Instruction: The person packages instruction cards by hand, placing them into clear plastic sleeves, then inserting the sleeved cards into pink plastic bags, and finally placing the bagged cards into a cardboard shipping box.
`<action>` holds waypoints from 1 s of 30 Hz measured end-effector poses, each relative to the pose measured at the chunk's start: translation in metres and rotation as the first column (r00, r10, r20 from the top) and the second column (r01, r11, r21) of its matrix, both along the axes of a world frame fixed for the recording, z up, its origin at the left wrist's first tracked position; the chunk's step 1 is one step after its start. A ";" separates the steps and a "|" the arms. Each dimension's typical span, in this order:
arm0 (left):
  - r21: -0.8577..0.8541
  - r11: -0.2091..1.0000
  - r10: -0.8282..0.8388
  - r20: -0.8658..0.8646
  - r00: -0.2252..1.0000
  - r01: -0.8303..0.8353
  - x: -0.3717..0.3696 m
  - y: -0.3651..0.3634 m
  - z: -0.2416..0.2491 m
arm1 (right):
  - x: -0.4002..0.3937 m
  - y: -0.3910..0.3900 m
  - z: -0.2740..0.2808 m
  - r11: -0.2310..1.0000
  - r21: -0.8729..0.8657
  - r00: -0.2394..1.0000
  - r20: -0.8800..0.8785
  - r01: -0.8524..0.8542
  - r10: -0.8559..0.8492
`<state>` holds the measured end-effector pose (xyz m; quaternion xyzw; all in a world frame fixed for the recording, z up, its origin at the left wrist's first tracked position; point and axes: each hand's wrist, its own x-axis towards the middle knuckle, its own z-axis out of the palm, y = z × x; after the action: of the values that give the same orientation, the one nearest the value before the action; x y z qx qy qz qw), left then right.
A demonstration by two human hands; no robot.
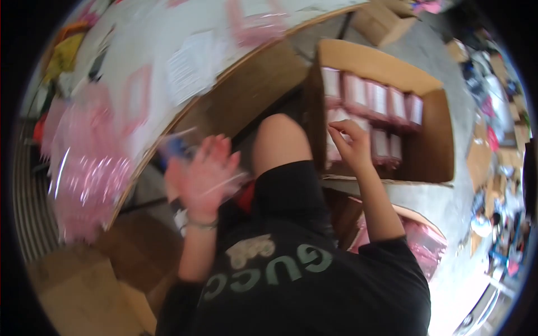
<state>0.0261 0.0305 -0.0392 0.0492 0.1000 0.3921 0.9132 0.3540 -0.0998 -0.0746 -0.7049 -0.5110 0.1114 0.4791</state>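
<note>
My left hand (208, 178), smeared by motion, is in front of the table edge with its fingers spread. A thin clear strip (231, 182) shows by its fingers, and a blurred blue object (178, 147) is just beyond. Over the near left part of an open cardboard box (437, 143) is my right hand (354, 144), its thumb and fingertips drawn together and nothing visible between them. Inside that box stand rows of pink-wrapped packs (378, 98) with white fronts. The hand overlaps some of them in this view.
On the white table (159, 33) lie a pile of pink plastic bags (89, 168), white printed sheets (190, 64) and pink-edged packets (258, 28). A second box (428, 221) holding pink film is by my right arm. Brown cardboard (78, 291) is at lower left.
</note>
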 end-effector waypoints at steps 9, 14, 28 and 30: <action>-0.279 0.936 0.188 -0.122 0.975 -0.216 0.021 -0.014 0.042 | -0.188 0.036 0.089 0.792 0.436 0.893 0.339 -0.428 0.296; -0.315 0.919 0.205 -0.128 0.970 -0.235 0.017 -0.018 0.046 | -0.191 0.035 0.082 0.745 0.521 0.871 0.464 -0.416 0.162; -0.328 0.941 0.108 0.066 0.992 -0.081 0.012 -0.023 0.044 | -0.195 0.048 0.094 0.728 0.569 0.866 0.496 -0.381 0.065; -0.237 0.967 0.106 0.054 0.993 -0.091 0.010 -0.023 0.045 | -0.202 0.053 0.092 0.725 0.572 0.869 0.488 -0.384 0.076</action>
<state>0.0361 0.0077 0.0063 -0.0766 0.1175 0.4238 0.8948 0.1521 -0.0463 0.0175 -0.4283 -0.6957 -0.1725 0.5503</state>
